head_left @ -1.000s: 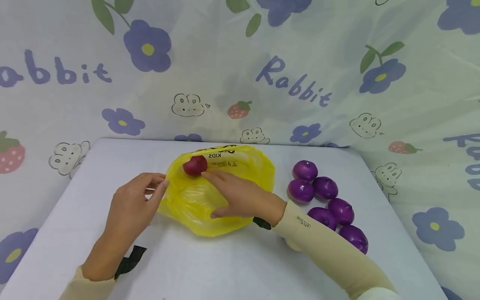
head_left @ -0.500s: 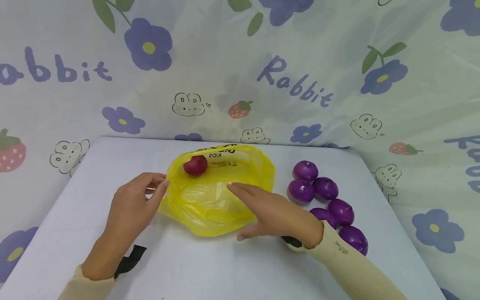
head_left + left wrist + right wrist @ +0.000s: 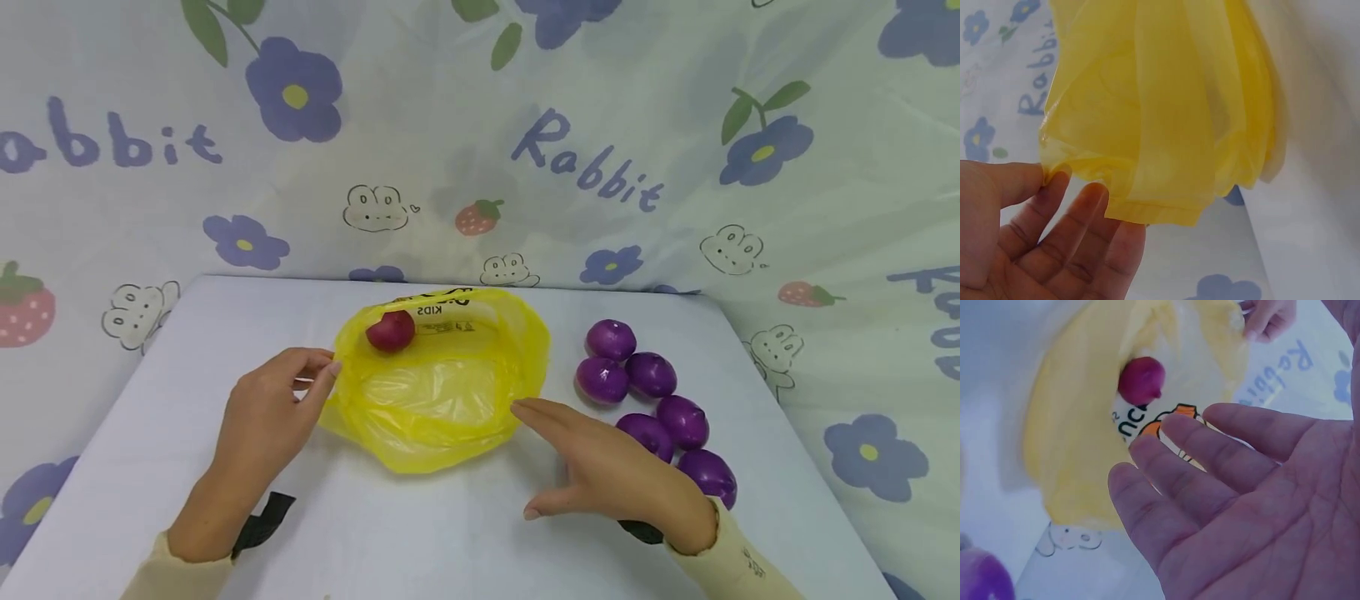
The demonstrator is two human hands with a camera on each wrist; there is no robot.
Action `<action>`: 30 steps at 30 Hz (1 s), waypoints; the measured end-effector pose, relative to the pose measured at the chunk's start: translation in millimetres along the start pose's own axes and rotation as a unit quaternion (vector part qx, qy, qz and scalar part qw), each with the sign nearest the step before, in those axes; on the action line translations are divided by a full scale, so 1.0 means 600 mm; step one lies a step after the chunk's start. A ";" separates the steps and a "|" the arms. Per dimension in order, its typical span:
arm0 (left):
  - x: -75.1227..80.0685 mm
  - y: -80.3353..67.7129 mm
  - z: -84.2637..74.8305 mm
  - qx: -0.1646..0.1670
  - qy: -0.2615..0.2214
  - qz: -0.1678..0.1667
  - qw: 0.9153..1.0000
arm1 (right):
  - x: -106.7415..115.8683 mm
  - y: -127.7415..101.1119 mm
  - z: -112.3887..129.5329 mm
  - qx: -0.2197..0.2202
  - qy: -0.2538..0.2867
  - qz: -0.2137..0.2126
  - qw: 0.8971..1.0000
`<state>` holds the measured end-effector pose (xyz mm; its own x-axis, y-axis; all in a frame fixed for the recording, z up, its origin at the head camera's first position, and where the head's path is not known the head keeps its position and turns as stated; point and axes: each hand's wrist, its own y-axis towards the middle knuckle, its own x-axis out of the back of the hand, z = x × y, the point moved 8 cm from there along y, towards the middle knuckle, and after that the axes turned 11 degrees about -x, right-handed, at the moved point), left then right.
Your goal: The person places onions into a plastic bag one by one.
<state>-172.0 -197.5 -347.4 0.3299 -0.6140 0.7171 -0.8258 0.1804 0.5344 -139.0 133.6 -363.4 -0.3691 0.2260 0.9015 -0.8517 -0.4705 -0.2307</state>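
Note:
A yellow plastic bag lies open on the white table, with one dark red fruit inside near its far rim. My left hand pinches the bag's left edge between thumb and fingers; the left wrist view shows that pinched yellow plastic. My right hand hovers flat and empty just right of the bag, fingers straight. In the right wrist view the red fruit sits in the bag beyond my fingers.
Several purple fruits lie in a cluster on the table's right side, close behind my right hand. A flower-and-rabbit printed cloth hangs behind and around the table.
My right hand has drawn back out of the bag, moving right and toward me, empty. The red fruit stays in the bag. My left hand has kept its pinch on the rim.

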 end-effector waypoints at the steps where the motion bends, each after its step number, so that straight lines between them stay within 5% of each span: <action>1: 0.001 0.000 0.000 0.000 0.000 -0.002 1.000 | 0.000 -0.005 -0.003 -0.004 0.003 -0.004 1.000; 30: 0.000 0.000 0.002 0.009 0.002 0.007 1.000 | -0.022 -0.101 -0.108 -0.143 0.018 -0.044 0.989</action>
<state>-172.5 -198.6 -347.8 0.3201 -0.6089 0.7258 -0.8382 0.1750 0.5165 -106.5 214.7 -385.3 -0.2976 0.2880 0.9102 -0.9495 -0.1884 -0.2509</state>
